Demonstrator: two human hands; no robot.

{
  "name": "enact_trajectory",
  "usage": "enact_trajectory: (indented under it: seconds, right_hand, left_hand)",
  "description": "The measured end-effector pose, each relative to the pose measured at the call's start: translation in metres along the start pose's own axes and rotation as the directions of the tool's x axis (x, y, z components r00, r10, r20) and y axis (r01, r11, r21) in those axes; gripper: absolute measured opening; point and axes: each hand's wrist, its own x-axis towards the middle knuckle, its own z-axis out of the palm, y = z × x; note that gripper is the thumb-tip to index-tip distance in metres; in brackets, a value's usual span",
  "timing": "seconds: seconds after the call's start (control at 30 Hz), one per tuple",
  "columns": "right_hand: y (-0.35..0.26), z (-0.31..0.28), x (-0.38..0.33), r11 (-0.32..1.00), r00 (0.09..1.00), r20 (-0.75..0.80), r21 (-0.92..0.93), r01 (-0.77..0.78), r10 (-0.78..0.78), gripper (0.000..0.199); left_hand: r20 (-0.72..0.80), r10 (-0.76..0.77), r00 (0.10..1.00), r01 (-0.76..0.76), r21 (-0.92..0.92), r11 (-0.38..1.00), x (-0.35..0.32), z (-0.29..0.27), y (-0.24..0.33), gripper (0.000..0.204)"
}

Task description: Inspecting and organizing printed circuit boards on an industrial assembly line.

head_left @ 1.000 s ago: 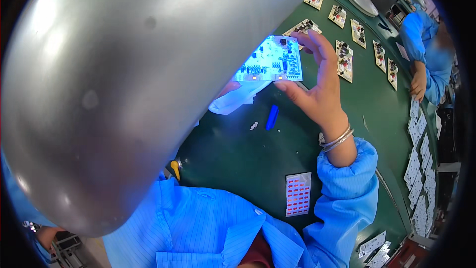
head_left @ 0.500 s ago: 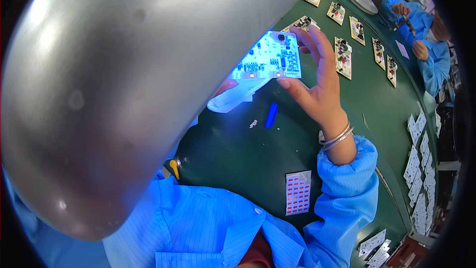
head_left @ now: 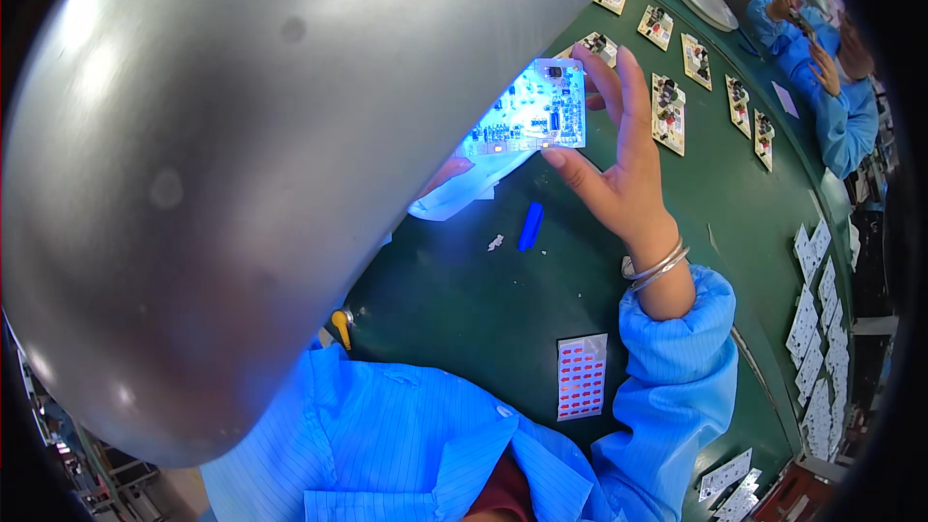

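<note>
A circuit board (head_left: pixel 536 116) glows in bright blue-white light beside a large grey dome-shaped lamp hood (head_left: pixel 242 174). My right hand (head_left: pixel 623 155) holds the board at its right end, thumb at the lower corner and fingers at the upper one. Only a fingertip or thumb of my left hand (head_left: pixel 448 175) shows at the board's lower left; the hood hides the rest of that hand and the board's left end. Under the board is a pale, blue-lit cloth or sleeve (head_left: pixel 459 197). On the green table below lies a small blue stick-shaped piece (head_left: pixel 530 226).
Several boards with tall components (head_left: pixel 668 114) stand at the far right of the table (head_left: pixel 464 300). Flat white boards (head_left: pixel 812 329) overlap along the right edge. A red-arrow sticker sheet (head_left: pixel 582 377) lies nearer me. Across the table sits a co-worker in blue (head_left: pixel 841 97).
The board has tilted slightly and its lit face looks a little different. My right hand keeps its grip almost in place. The co-worker's hands have moved up and closer together.
</note>
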Motion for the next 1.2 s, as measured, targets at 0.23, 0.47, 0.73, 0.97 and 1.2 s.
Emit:
enact_trajectory:
  seconds: [0.23, 0.47, 0.73, 0.97, 1.2]
  right_hand:
    - [0.002, -0.001, -0.001, 0.999, 0.999, -0.011, -0.035, 0.031, -0.032, 0.084]
    - [0.003, -0.002, -0.003, 0.998, 0.998, -0.04, -0.03, 0.046, -0.047, 0.086]
    - [0.004, -0.002, -0.003, 0.998, 0.998, -0.041, -0.058, 0.039, -0.042, 0.086]
    - [0.002, -0.005, -0.008, 0.976, 0.984, 0.02, 0.125, -0.177, 0.176, 0.079]
    - [0.011, 0.003, -0.017, 0.745, 0.885, 0.233, 0.478, -0.465, 0.404, 0.07]
  left_hand:
    - [-0.015, 0.008, 1.0, -0.009, -0.064, 0.998, -0.003, 0.004, -0.005, 0.097]
    - [-0.012, 0.026, 1.0, -0.027, -0.102, 0.994, -0.01, 0.008, -0.017, 0.094]
    - [-0.024, 0.034, 0.999, -0.035, -0.057, 0.998, -0.009, 0.011, -0.013, 0.095]
    - [0.001, -0.123, 0.992, 0.122, -0.117, 0.986, -0.008, 0.016, -0.003, 0.097]
    - [-0.007, -0.124, 0.992, 0.123, -0.06, 0.991, -0.009, 0.014, 0.002, 0.101]
